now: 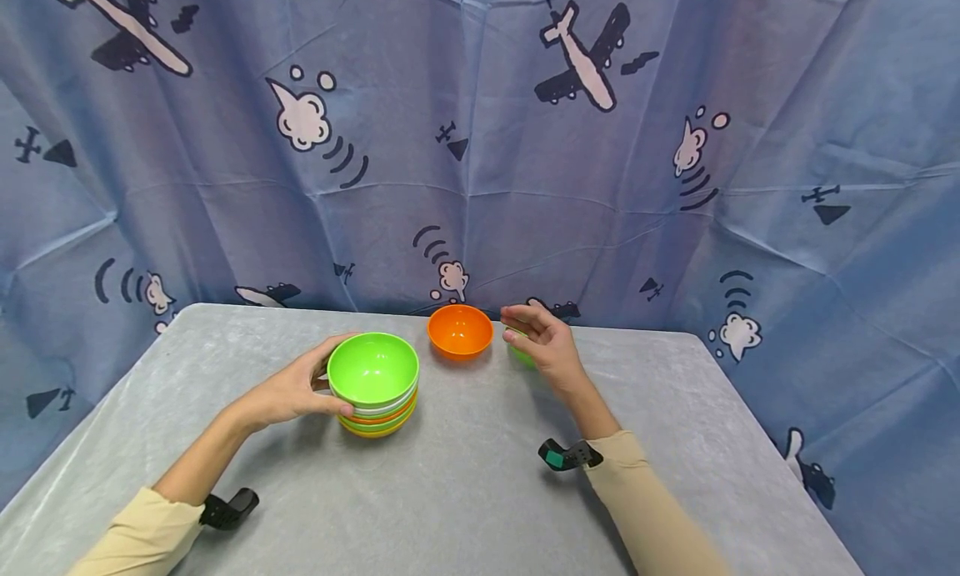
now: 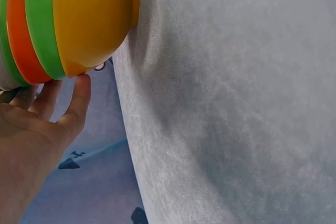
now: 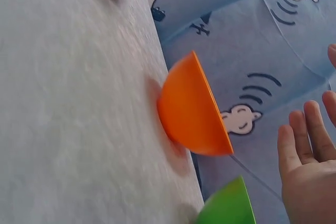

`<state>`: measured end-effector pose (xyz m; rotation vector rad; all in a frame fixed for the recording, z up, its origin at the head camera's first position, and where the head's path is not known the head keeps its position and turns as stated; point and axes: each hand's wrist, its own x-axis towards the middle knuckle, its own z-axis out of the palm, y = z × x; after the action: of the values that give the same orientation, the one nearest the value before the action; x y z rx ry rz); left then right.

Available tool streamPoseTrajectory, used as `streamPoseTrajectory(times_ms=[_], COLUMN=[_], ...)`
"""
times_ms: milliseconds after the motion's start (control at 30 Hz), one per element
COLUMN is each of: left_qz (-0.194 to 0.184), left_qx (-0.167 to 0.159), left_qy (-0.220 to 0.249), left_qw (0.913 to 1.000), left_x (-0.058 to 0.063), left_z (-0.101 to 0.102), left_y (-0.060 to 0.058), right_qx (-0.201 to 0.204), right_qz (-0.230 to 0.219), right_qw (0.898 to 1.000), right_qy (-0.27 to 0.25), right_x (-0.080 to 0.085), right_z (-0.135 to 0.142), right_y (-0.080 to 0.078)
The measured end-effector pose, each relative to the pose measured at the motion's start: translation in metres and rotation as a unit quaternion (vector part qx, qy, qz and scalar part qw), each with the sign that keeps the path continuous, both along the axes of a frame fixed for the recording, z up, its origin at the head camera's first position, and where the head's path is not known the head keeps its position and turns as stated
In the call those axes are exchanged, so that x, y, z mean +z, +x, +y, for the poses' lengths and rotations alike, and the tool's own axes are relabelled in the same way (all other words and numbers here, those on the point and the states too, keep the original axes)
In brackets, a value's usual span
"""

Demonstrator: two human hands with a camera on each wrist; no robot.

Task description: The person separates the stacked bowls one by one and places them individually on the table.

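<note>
My left hand [image 1: 296, 388] grips a stack of nested bowls [image 1: 375, 372] from its left side, thumb in front and fingers behind. A light green bowl is on top; white, orange, green and yellow rims show beneath it. In the left wrist view, the fingertips touch the sides of the green, orange and yellow bowls [image 2: 92, 19]. An orange bowl [image 1: 460, 333] stands upright by itself at the table's far edge. To its right, my right hand [image 1: 546, 347] hovers with fingers extended, partly covering a green bowl [image 3: 231, 205]. No bowl is held in that hand.
The bowls are on a table with a pale grey cloth [image 1: 450, 493]. Right behind its far edge hangs a blue curtain [image 1: 480, 142] printed with aeroplanes. Each wrist wears a black strap with a small camera [image 1: 570, 455].
</note>
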<state>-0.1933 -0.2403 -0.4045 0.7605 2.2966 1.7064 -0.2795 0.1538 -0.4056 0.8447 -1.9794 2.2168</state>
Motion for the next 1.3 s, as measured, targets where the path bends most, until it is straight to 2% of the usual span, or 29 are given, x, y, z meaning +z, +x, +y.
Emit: streamPoseTrajectory(times_ms=[467,967,1300], left_qz=[-0.01,-0.016,-0.017], left_qx=[0.001,0.001,0.0], left_qy=[-0.001,0.001,0.001], left_qw=[0.9999,0.9999,0.9999], left_x=[-0.001,0.0,0.0], left_z=[0.0,0.0,0.0], left_y=[-0.001,0.0,0.0], right_qx=[0.065,0.092,0.153], right_qz=[-0.012,-0.005,-0.02], right_qw=[0.998,0.994,0.985], right_qy=[0.013,0.063,0.076], right_x=[-0.008,-0.009,-0.01], right_z=[-0.038,-0.073,-0.087], right_y=[0.005,0.01,0.017])
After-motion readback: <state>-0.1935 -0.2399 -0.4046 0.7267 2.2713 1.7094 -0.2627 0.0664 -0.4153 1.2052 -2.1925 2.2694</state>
